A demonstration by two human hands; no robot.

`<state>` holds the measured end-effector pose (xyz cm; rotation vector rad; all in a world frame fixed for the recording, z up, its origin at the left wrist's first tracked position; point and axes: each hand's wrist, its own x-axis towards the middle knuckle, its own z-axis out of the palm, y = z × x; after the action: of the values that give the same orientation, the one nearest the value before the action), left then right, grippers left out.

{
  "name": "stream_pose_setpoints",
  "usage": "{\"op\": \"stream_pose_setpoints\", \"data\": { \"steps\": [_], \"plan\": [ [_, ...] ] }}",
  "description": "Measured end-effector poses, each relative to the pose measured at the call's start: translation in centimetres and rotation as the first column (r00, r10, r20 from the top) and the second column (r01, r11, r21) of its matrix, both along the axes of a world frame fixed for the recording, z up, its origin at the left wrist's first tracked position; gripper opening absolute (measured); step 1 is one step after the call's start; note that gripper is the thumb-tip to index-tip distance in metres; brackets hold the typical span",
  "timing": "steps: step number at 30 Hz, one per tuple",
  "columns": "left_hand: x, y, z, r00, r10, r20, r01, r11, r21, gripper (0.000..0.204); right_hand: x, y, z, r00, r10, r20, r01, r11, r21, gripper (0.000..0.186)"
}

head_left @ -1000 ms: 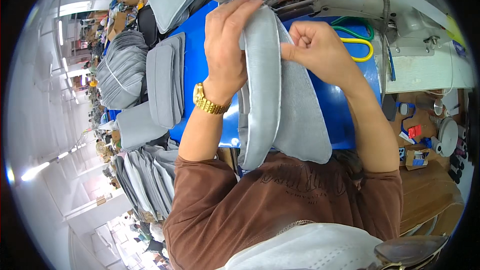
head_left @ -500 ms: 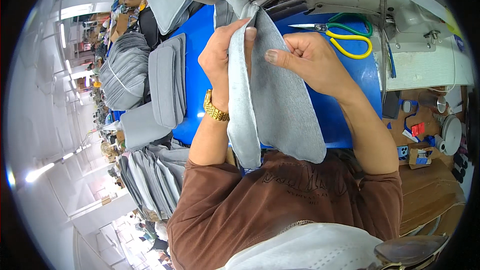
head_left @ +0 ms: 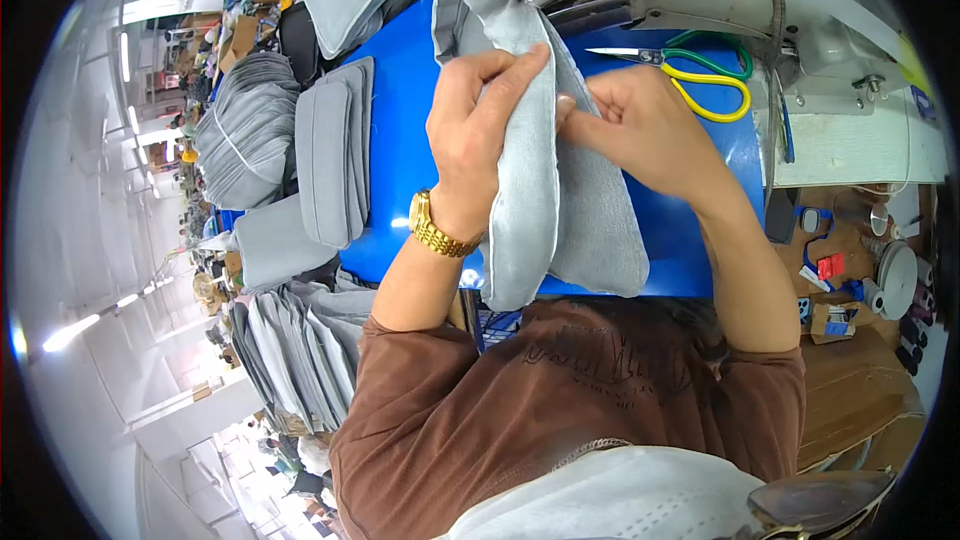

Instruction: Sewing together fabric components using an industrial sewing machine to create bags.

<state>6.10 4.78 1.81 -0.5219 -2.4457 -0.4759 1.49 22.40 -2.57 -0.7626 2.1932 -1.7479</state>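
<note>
Grey fabric strip [head_left: 525, 205], gripped by left hand [head_left: 472, 130]; right hand [head_left: 645, 130] curled at its edge (cannot tell whether pinching). Best held smooth, edges matched, no tugging.

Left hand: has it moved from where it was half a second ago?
Yes. The left hand has shifted right, farther from the stack of flat grey pieces, which has stayed put, and nearer the scissors.

I hold a pale grey fabric strip [head_left: 527, 210], curved, overlapping a wider, darker panel [head_left: 600, 235]; both reach the near edge of the blue desk [head_left: 682, 245].
</note>
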Motion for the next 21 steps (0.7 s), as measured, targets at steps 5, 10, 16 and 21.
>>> {"op": "stream_pose_setpoints", "data": {
  "steps": [5,10,16,21],
  "plan": [
    [-1.0,-0.1,0.4,0.999,-0.035,-0.005,0.035,0.999,0.006,0.042,-0.1,-0.8,-0.5,0.991,0.004,0.134,0.026,0.974,-0.224,0.044],
    [-0.3,-0.1,2.0,0.989,0.016,0.147,-0.011,0.999,-0.033,0.040,-1.3,-1.2,0.5,0.991,-0.121,0.063,0.129,0.981,-0.145,0.044],
    [5.0,0.8,1.8,0.994,-0.085,0.064,0.088,0.995,-0.043,0.050,4.1,1.8,1.2,0.972,0.094,0.214,-0.081,0.994,-0.071,0.042],
    [5.2,0.8,0.8,0.990,-0.138,-0.004,0.138,0.990,0.000,0.049,5.9,1.8,1.0,0.934,0.104,0.343,-0.008,0.963,-0.269,0.029]
  ]
}}
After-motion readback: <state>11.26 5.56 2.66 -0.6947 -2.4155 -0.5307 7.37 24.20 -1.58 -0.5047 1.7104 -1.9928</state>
